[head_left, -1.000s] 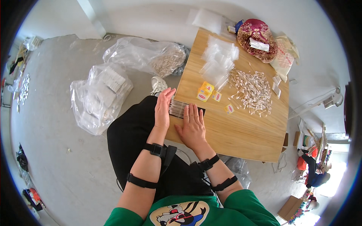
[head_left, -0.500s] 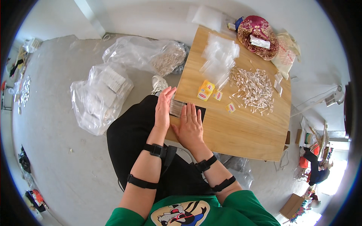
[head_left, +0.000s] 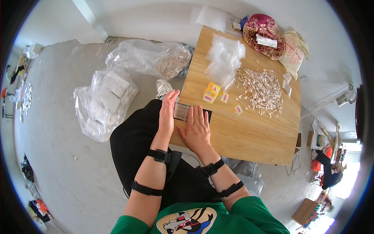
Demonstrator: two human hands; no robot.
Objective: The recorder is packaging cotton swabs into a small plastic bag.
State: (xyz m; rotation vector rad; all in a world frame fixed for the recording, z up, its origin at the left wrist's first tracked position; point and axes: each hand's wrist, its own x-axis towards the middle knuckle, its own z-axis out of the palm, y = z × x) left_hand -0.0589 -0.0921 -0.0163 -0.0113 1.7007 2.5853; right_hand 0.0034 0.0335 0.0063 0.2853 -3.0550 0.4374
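Note:
Close to the table's left edge lies a row of cotton swabs (head_left: 182, 112), side by side on a small black pad (head_left: 209, 116). My right hand (head_left: 197, 130) rests flat over the pad with its fingers stretched out, hiding part of the pad and perhaps some swabs. On the other side, my left hand (head_left: 166, 115) stands on edge against the ends of the row, its fingers straight and nothing held in them. A large heap of loose cotton swabs (head_left: 263, 91) covers the table's right part.
On the wooden table (head_left: 249, 140) are yellow packets (head_left: 210, 93), small cards (head_left: 237, 110), clear plastic bags (head_left: 224, 56), a patterned maroon cloth bundle (head_left: 264, 37) and a cream bag (head_left: 295, 52). Large filled plastic sacks (head_left: 104, 105) sit on the floor to the left.
The view has shifted very slightly. Both hands hold nearly the same pose around the row of swabs, and the things on the table have not visibly moved.

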